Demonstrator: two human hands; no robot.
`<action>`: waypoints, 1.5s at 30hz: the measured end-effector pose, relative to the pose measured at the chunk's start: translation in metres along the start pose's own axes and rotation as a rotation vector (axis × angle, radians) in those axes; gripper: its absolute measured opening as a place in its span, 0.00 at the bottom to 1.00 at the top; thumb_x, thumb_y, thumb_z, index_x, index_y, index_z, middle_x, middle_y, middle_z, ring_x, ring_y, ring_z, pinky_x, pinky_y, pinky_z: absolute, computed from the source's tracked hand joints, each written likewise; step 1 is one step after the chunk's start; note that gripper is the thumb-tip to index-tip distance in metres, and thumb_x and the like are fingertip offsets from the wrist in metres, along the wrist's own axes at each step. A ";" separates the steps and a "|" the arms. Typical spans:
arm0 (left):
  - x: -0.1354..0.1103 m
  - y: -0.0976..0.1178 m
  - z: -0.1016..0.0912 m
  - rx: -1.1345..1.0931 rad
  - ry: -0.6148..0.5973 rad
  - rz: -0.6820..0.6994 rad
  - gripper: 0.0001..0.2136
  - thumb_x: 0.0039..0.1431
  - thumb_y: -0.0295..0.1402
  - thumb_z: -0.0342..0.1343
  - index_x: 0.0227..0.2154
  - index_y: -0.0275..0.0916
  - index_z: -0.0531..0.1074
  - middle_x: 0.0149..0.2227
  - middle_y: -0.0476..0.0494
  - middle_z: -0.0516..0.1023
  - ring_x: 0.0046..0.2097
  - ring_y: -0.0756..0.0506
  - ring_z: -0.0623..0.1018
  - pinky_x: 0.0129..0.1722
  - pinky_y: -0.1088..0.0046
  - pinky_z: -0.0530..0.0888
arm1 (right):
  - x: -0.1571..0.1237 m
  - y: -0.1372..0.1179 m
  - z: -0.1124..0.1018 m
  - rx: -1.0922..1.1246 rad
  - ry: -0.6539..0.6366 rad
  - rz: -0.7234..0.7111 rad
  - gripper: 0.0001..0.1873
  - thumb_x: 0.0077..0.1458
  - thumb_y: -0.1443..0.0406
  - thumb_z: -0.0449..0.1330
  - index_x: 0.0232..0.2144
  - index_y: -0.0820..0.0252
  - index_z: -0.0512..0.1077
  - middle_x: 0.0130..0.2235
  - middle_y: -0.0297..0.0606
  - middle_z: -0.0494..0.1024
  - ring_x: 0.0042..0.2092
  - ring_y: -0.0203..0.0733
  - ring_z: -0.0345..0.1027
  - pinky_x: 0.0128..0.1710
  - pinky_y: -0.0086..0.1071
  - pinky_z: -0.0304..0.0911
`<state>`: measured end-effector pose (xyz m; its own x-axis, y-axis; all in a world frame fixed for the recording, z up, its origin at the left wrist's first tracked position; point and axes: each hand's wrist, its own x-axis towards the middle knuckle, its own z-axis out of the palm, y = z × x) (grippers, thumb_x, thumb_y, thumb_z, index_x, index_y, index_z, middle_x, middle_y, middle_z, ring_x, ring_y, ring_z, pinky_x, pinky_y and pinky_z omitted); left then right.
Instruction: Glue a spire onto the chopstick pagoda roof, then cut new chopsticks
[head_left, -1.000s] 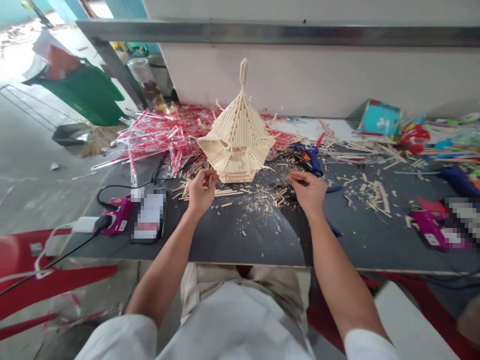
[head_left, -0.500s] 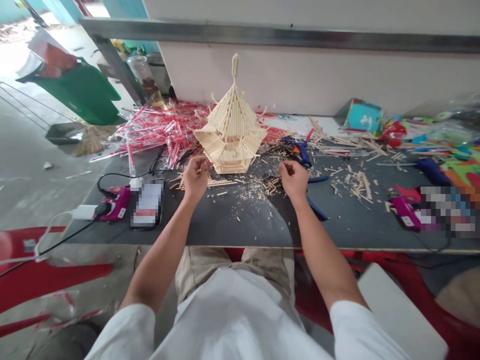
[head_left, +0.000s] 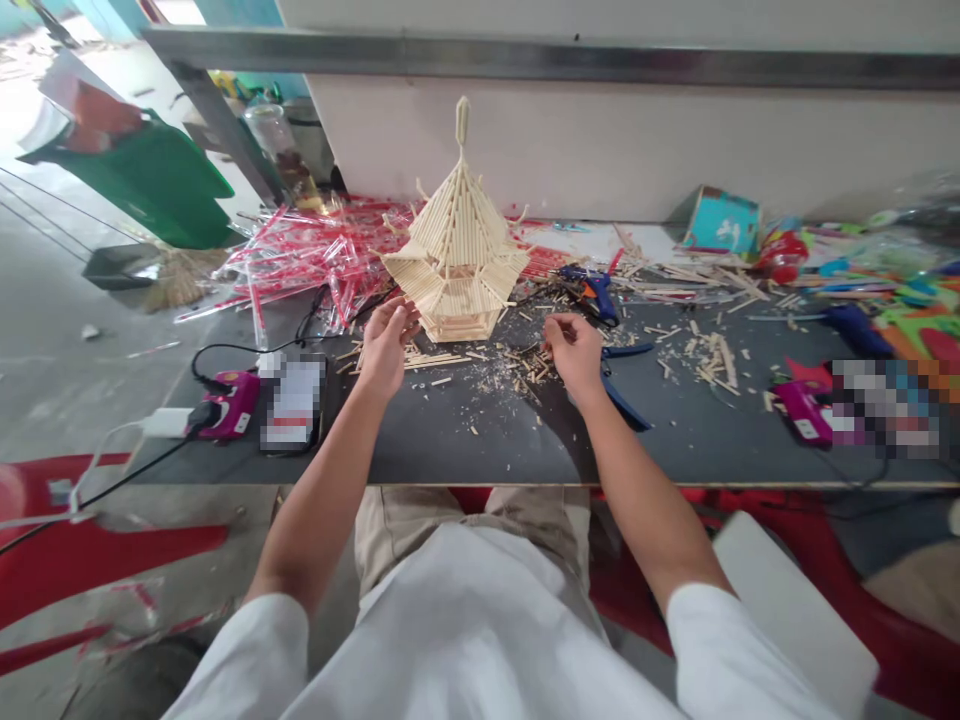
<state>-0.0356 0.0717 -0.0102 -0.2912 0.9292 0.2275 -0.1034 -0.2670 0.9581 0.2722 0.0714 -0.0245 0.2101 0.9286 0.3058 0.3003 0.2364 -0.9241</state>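
A pagoda-like model (head_left: 459, 225) built of pale wooden sticks stands upright on the dark table, with a pointed roof and a tall finial. My left hand (head_left: 386, 345) is at its lower left side, fingers loosely bent and apart; I cannot tell whether the fingertips touch it. My right hand (head_left: 574, 350) is closed in a pinch to the right of the model, above stick scraps (head_left: 536, 368); anything between its fingertips is too small to make out. Blue-handled pliers (head_left: 626, 402) lie partly behind that hand. A blue glue gun (head_left: 600, 295) rests behind it.
Red and clear plastic wrappers (head_left: 330, 255) heap at the back left. A phone (head_left: 295, 405) and a magenta power strip (head_left: 229, 405) with cables lie at the left. Loose sticks (head_left: 712, 365) and a second magenta block (head_left: 802, 412) are at the right. A green bin (head_left: 150, 180) stands beyond.
My left hand's fingers have opened somewhat and reach closer to the model's side. My right hand has shifted slightly left, still pinched. The view has moved slightly; the model stands in place.
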 end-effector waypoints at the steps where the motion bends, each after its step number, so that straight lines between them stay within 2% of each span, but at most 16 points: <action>1: 0.000 0.005 0.000 0.001 0.029 0.015 0.15 0.63 0.47 0.62 0.44 0.41 0.73 0.43 0.42 0.79 0.41 0.48 0.81 0.41 0.72 0.77 | -0.003 -0.007 0.002 0.005 -0.010 -0.018 0.23 0.60 0.44 0.62 0.40 0.57 0.75 0.31 0.36 0.79 0.26 0.38 0.73 0.25 0.32 0.66; 4: -0.001 0.027 0.000 0.110 0.111 0.155 0.11 0.64 0.43 0.63 0.43 0.41 0.75 0.41 0.44 0.78 0.41 0.48 0.78 0.43 0.72 0.73 | -0.016 -0.028 0.009 0.006 -0.027 -0.067 0.20 0.62 0.47 0.61 0.42 0.56 0.76 0.33 0.36 0.78 0.28 0.38 0.73 0.29 0.33 0.68; 5: -0.002 0.036 0.002 0.237 0.117 0.254 0.10 0.65 0.41 0.62 0.43 0.41 0.76 0.41 0.44 0.78 0.42 0.47 0.78 0.44 0.71 0.73 | -0.021 -0.032 0.011 0.001 -0.022 -0.076 0.19 0.63 0.47 0.61 0.42 0.55 0.76 0.33 0.35 0.78 0.28 0.38 0.73 0.30 0.33 0.68; 8: -0.002 0.060 0.015 0.577 0.021 0.412 0.09 0.64 0.39 0.63 0.43 0.40 0.78 0.42 0.42 0.81 0.45 0.44 0.78 0.48 0.65 0.71 | -0.029 -0.034 0.015 -0.027 0.016 -0.072 0.19 0.63 0.48 0.60 0.41 0.56 0.76 0.32 0.35 0.77 0.28 0.38 0.70 0.32 0.34 0.67; 10: -0.001 0.069 0.029 0.725 -0.055 0.373 0.11 0.60 0.39 0.67 0.42 0.40 0.79 0.41 0.42 0.82 0.45 0.41 0.78 0.49 0.62 0.70 | -0.030 -0.028 0.014 -0.043 0.039 -0.054 0.18 0.62 0.48 0.61 0.40 0.56 0.76 0.31 0.35 0.77 0.28 0.38 0.69 0.32 0.34 0.66; 12: 0.003 0.071 0.044 0.825 -0.047 0.314 0.13 0.58 0.41 0.69 0.41 0.39 0.80 0.38 0.42 0.82 0.44 0.39 0.77 0.50 0.59 0.69 | -0.029 -0.022 0.011 -0.051 0.057 -0.033 0.18 0.62 0.49 0.61 0.40 0.57 0.76 0.31 0.35 0.77 0.29 0.38 0.69 0.32 0.34 0.66; 16: 0.008 0.070 0.056 0.852 0.004 0.310 0.06 0.60 0.37 0.67 0.32 0.40 0.83 0.33 0.44 0.82 0.38 0.42 0.77 0.48 0.60 0.68 | -0.025 -0.014 0.005 -0.050 0.084 0.002 0.19 0.62 0.47 0.60 0.40 0.56 0.76 0.33 0.35 0.77 0.28 0.37 0.67 0.30 0.33 0.65; 20: -0.004 0.085 0.035 0.803 0.090 0.342 0.06 0.62 0.36 0.65 0.33 0.42 0.85 0.32 0.46 0.82 0.35 0.44 0.77 0.43 0.65 0.69 | -0.025 -0.015 0.003 -0.037 0.090 0.008 0.20 0.61 0.46 0.60 0.41 0.55 0.75 0.34 0.36 0.77 0.29 0.38 0.68 0.31 0.33 0.66; 25: -0.051 0.118 -0.016 0.715 0.438 0.534 0.09 0.62 0.42 0.66 0.39 0.46 0.86 0.34 0.46 0.83 0.35 0.44 0.79 0.38 0.68 0.72 | -0.025 -0.018 0.003 0.009 0.060 0.018 0.18 0.61 0.48 0.61 0.39 0.55 0.75 0.32 0.34 0.76 0.27 0.37 0.68 0.30 0.34 0.65; 28: -0.070 0.116 -0.039 0.706 0.617 0.542 0.12 0.65 0.43 0.63 0.37 0.41 0.86 0.32 0.45 0.83 0.36 0.44 0.78 0.39 0.68 0.72 | -0.023 -0.020 0.005 0.047 0.005 0.058 0.17 0.59 0.49 0.63 0.38 0.55 0.76 0.31 0.35 0.76 0.26 0.37 0.68 0.29 0.33 0.65; 30: -0.068 0.101 -0.045 0.689 0.531 0.425 0.11 0.65 0.42 0.63 0.38 0.40 0.85 0.32 0.45 0.81 0.34 0.45 0.77 0.36 0.71 0.71 | -0.020 -0.023 0.007 0.077 -0.055 0.088 0.17 0.57 0.50 0.65 0.38 0.56 0.77 0.32 0.36 0.78 0.28 0.37 0.69 0.29 0.32 0.65; 33: -0.044 0.068 -0.037 0.451 0.216 0.123 0.11 0.66 0.42 0.60 0.40 0.40 0.82 0.27 0.48 0.77 0.29 0.49 0.74 0.30 0.75 0.68 | -0.012 -0.030 0.009 0.137 -0.132 0.123 0.16 0.54 0.52 0.67 0.39 0.56 0.78 0.34 0.37 0.79 0.31 0.38 0.70 0.27 0.30 0.63; 34: -0.033 0.058 -0.031 0.320 0.184 0.018 0.11 0.64 0.41 0.63 0.39 0.39 0.81 0.27 0.48 0.76 0.28 0.50 0.73 0.29 0.76 0.67 | -0.007 -0.034 0.010 0.162 -0.148 0.135 0.17 0.54 0.52 0.68 0.40 0.57 0.78 0.34 0.37 0.79 0.32 0.39 0.71 0.26 0.30 0.63; 38: 0.013 0.030 -0.008 0.179 0.161 -0.104 0.13 0.61 0.41 0.65 0.40 0.38 0.76 0.34 0.45 0.80 0.31 0.50 0.76 0.29 0.79 0.69 | 0.016 -0.045 0.013 0.283 -0.194 0.226 0.24 0.48 0.50 0.72 0.42 0.57 0.78 0.40 0.39 0.82 0.37 0.41 0.73 0.28 0.30 0.65; 41: 0.034 0.024 0.004 0.073 0.111 -0.216 0.14 0.60 0.44 0.66 0.32 0.37 0.75 0.32 0.44 0.78 0.31 0.50 0.77 0.28 0.78 0.69 | 0.037 -0.049 0.022 0.381 -0.218 0.331 0.26 0.45 0.48 0.73 0.41 0.57 0.78 0.42 0.39 0.83 0.38 0.40 0.74 0.30 0.30 0.66; 45: 0.044 0.025 0.013 -0.077 0.062 -0.315 0.14 0.58 0.38 0.66 0.25 0.38 0.69 0.24 0.49 0.71 0.25 0.52 0.73 0.27 0.78 0.72 | 0.056 -0.050 0.041 0.504 -0.230 0.464 0.18 0.50 0.52 0.73 0.34 0.58 0.75 0.35 0.34 0.81 0.34 0.36 0.73 0.31 0.29 0.68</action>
<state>-0.0387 0.1092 0.0256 -0.2912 0.9523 -0.0908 -0.2681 0.0099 0.9633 0.2305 0.1229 0.0293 -0.0061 0.9889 -0.1484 -0.2501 -0.1452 -0.9573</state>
